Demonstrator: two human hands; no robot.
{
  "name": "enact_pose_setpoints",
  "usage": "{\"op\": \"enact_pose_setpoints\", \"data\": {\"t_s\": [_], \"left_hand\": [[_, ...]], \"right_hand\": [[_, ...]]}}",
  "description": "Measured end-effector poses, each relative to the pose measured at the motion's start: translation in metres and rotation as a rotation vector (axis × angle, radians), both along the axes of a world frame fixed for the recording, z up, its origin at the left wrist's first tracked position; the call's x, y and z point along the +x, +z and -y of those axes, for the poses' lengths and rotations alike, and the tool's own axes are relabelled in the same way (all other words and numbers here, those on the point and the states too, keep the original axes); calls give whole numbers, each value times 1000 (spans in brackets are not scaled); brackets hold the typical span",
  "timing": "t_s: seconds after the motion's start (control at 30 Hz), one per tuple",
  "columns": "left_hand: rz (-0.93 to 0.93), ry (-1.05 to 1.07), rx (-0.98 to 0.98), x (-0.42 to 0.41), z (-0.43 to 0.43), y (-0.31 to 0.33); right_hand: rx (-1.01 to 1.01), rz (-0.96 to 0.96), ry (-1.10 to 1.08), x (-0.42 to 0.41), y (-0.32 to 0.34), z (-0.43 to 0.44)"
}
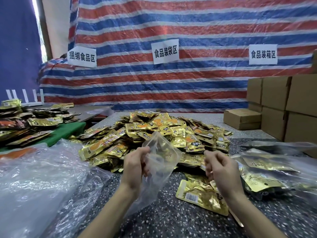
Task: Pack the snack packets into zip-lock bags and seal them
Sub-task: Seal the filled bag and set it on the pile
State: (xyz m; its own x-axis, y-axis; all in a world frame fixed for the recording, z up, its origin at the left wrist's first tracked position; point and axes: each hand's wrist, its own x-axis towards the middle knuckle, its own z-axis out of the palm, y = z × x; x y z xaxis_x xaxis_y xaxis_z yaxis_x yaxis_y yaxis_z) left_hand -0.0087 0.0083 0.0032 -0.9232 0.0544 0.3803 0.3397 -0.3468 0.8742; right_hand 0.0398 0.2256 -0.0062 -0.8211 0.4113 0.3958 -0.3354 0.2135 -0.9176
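The left hand (135, 162) pinched the bag (161, 157) by its rim; right hand (221, 169) hung loose, empty; bare table (163, 220) before the pile (154, 131).

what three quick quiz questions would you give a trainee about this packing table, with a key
1. Fill in: the snack packet heap is mostly ___ in colour.
2. Which hand grips the clear zip-lock bag? A) left B) right C) both
3. True or false: the cardboard boxes stand left of the heap.
Key: 1 gold; 2 A, the left hand; 3 false, the cardboard boxes stand to its right.
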Motion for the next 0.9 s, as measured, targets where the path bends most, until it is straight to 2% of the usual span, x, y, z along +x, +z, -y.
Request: {"op": "enact_pose_setpoints", "data": {"t_s": [0.1,0.2,0.33,0.43,0.53,0.67,0.8,0.9], "left_hand": [[34,13,28,-2,0,-1],[39,6,31,-2,0,-2],[3,-6,-16,-3,-1,-4],[-28,-33,-72,-4,-2,-7],[-45,-20,-105,-3,-2,-7],[-77,-2,-139,-3,-3,-8],[-48,9,-152,-4,-4,-10],[-31,22,-159,-6,-6,-12]], "right_hand": [[570,38,-261,-10,-5,-10],[949,183,-287,-30,-10,-11],[1177,412,-248,-56,-15,-2],[1229,407,-310,-67,-13,5],[1134,207,-362,-67,-7,10],[693,-102,-268,-59,16,12],[157,-181,-238,-47,46,12],[-64,-190,-193,-37,62,11]]}}
